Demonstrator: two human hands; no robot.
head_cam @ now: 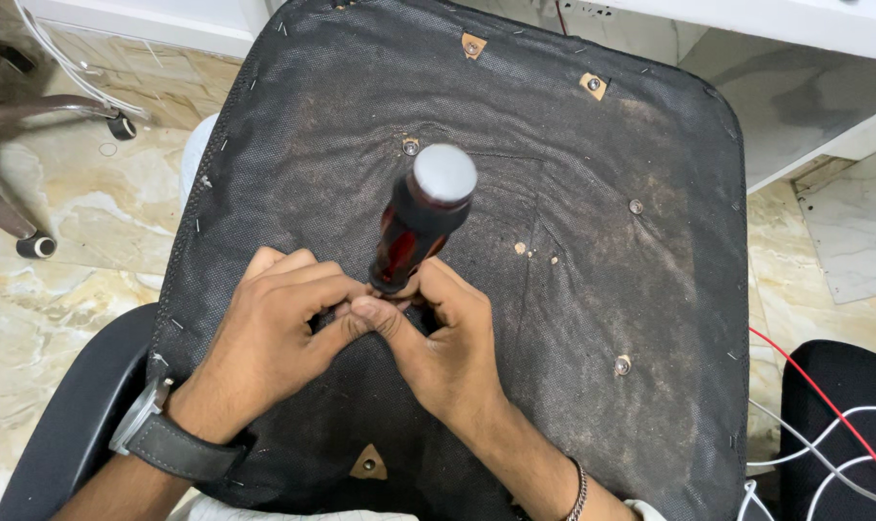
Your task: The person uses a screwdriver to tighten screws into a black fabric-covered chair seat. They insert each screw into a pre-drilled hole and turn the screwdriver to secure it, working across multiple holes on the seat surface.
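Both hands met at the base of an upright screwdriver [422, 217] on the upturned seat [602, 289]. Left hand [269, 333] and right hand [447, 342] pinched its lower end, fingers curled tight.

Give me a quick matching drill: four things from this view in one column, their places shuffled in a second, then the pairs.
1. screwdriver
2. wristwatch
3. red wire
4. chair castor

a. far left, on the marble floor
b. upright between both hands, on the chair underside
c. on the left wrist
d. right edge, beside white cables

Pairs: 1-b, 2-c, 3-d, 4-a
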